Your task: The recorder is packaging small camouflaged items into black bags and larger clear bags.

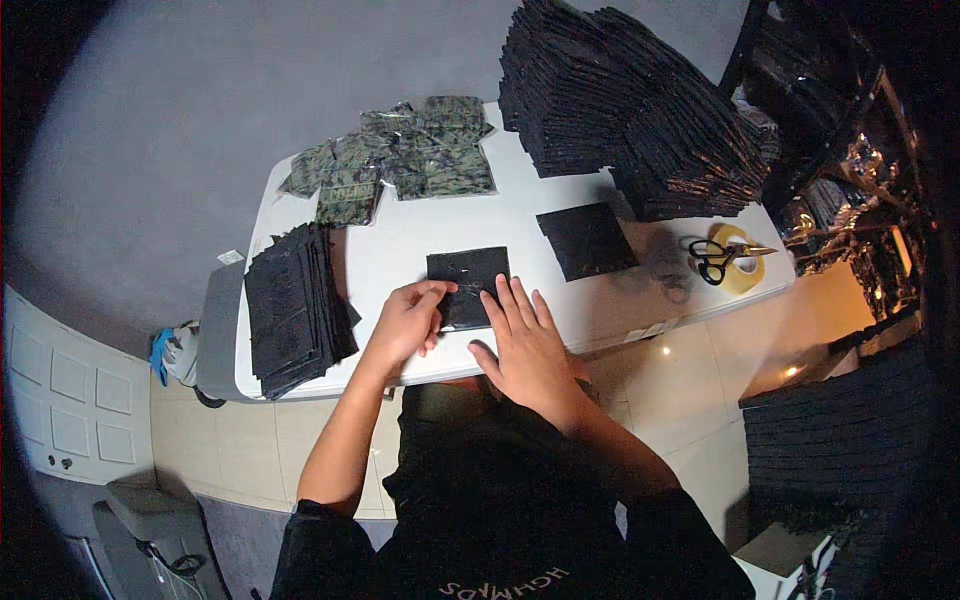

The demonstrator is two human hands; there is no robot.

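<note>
A square black piece (466, 262), fabric-like with a shiny lower part and fine pale marks, lies flat at the near edge of the white table. My left hand (403, 322) is over its left side, fingers curled and thumb and forefinger pinched together at its surface; whatever is between them is too small to make out. With fingers stretched out, my right hand (528, 350) rests flat on the piece's right edge and holds nothing. Left of my hands stands a stack of black fabric pieces (290, 305). A single black piece (587, 241) lies to the right.
Camouflage-patterned items in clear plastic (430, 150) lie at the table's (400, 225) far left. Large piles of black pieces (630, 110) fill the far right. Black-handled scissors (712, 262) lie against a roll of yellowish tape (741, 272) near the right end.
</note>
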